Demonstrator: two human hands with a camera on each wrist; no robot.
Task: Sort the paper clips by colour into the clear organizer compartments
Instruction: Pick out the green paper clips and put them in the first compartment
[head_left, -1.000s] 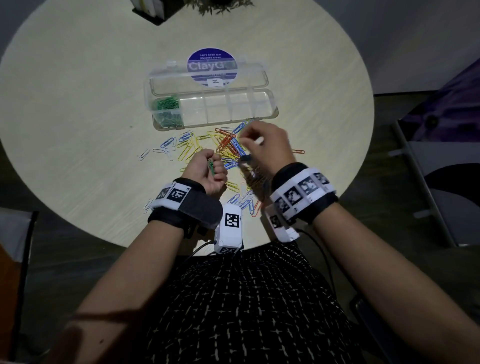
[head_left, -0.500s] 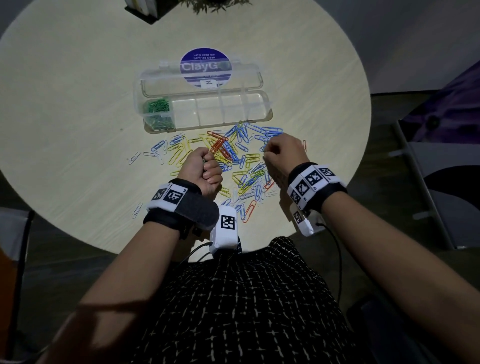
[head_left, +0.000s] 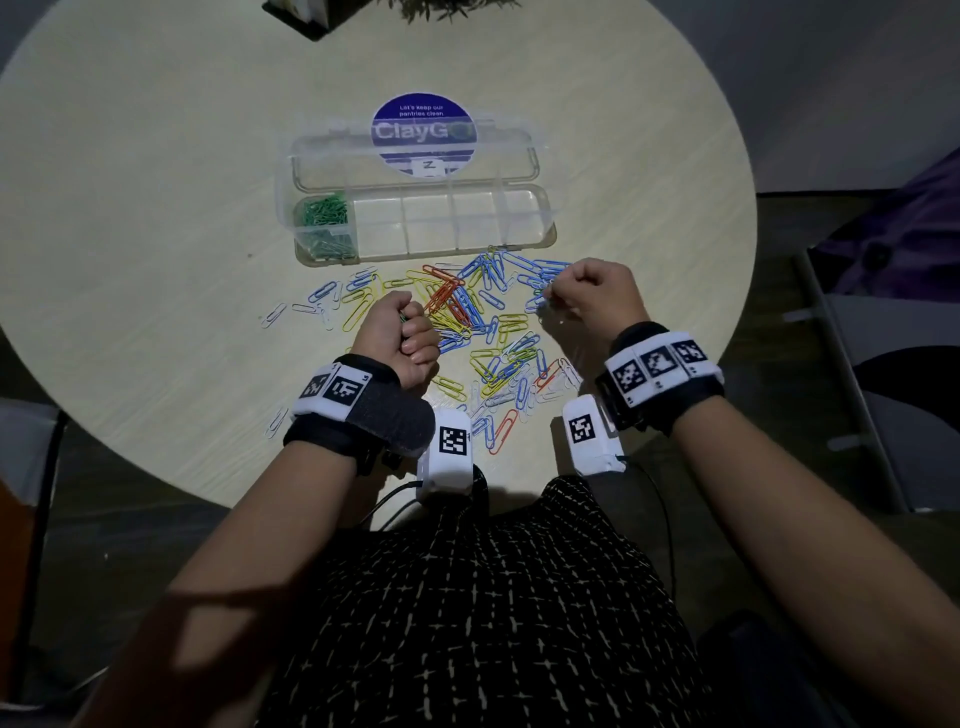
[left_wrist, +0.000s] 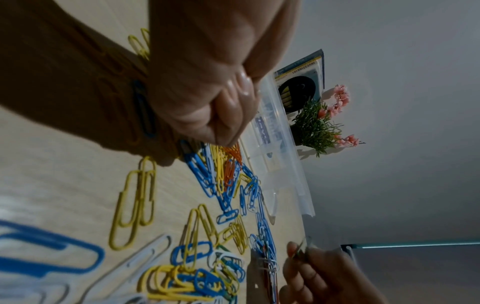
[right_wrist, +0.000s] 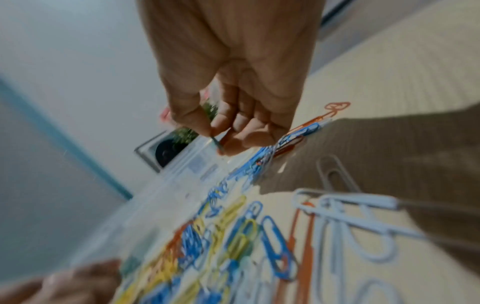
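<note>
The clear organizer (head_left: 524, 244) lies open on the round table, with green paper clips (head_left: 324, 210) in its leftmost compartment. Loose blue, yellow, orange and white clips (head_left: 478, 322) are scattered in front of it. My left hand (head_left: 397, 332) is a fist at the pile's left side, and a sliver of green clips (head_left: 402, 315) shows inside it. At the pile's right edge, my right hand (head_left: 587, 291) pinches one thin, green-looking clip (right_wrist: 217, 144) between thumb and forefinger, just above the blue clips. The organizer's other compartments look empty.
A purple round sticker (head_left: 423, 132) lies under the organizer's open lid (head_left: 332, 161). A small potted plant with pink flowers (left_wrist: 319, 127) and a book (left_wrist: 298, 82) stand at the table's far edge. A few stray clips (head_left: 275, 421) lie near the front edge.
My right hand has moved from the middle of the pile to its right edge and now pinches a clip. My left hand has stayed a fist beside the pile.
</note>
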